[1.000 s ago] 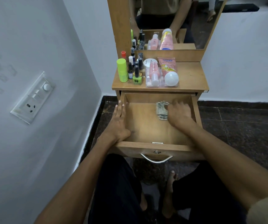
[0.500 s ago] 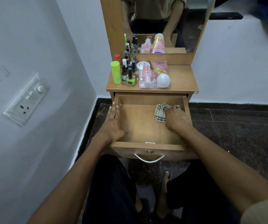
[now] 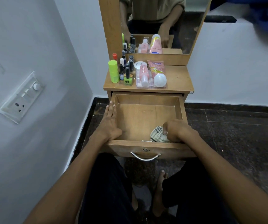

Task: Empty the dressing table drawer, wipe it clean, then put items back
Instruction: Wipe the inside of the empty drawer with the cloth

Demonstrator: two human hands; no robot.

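Note:
The wooden drawer (image 3: pixel 146 99) stands pulled out, with nothing inside but a checked cloth (image 3: pixel 158 136) at its near right corner. My right hand (image 3: pixel 177 130) is closed on that cloth and presses it against the drawer floor. My left hand (image 3: pixel 110 123) lies flat with fingers extended along the drawer's left wall. On the tabletop (image 3: pixel 178 78) stand a green bottle (image 3: pixel 113 71), several small dark bottles (image 3: pixel 126 67), a white jar (image 3: pixel 139 64) and a clear tray (image 3: pixel 151 81) holding two pink tubes.
A mirror (image 3: pixel 159 25) rises behind the tabletop. A wall with a switch plate (image 3: pixel 22 97) is close on the left. Dark tiled floor (image 3: pixel 235 130) lies to the right. My legs and bare feet sit under the drawer's metal handle (image 3: pixel 145 156).
My right hand has dragged the cloth from the far right of the drawer floor back to the near right corner. My left hand has stayed on the left wall.

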